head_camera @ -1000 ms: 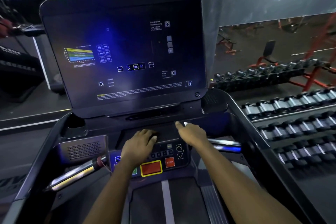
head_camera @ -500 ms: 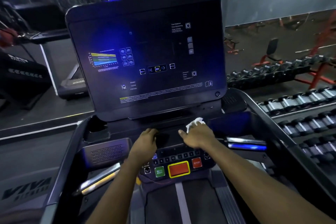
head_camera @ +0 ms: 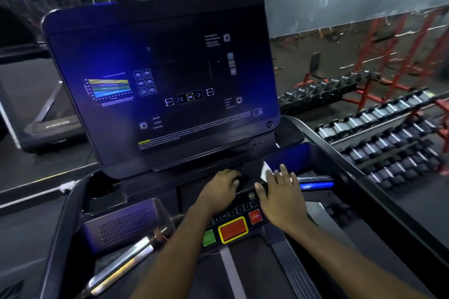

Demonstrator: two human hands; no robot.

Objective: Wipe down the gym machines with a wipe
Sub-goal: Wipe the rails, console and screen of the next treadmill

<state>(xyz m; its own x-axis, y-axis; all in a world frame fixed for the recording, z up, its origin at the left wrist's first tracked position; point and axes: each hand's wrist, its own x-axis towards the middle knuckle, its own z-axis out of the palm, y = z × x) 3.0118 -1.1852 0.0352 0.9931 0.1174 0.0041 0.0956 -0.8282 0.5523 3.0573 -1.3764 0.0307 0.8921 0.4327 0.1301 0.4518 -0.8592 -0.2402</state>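
Your left hand (head_camera: pixel 220 189) rests on the treadmill console (head_camera: pixel 187 193) below the screen (head_camera: pixel 170 68), fingers loosely curled, gripping nothing. Just right of it, your right hand (head_camera: pixel 279 198) lies flat, fingers straight and spread, pressing the white wipe (head_camera: pixel 265 169) onto the console. Dumbbells (head_camera: pixel 379 116) rack up far right.

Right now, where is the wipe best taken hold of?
Probably at the wipe corner sticking up beyond the right hand, pinched from above on the far side; the rest lies hidden under that hand's straight fingers.
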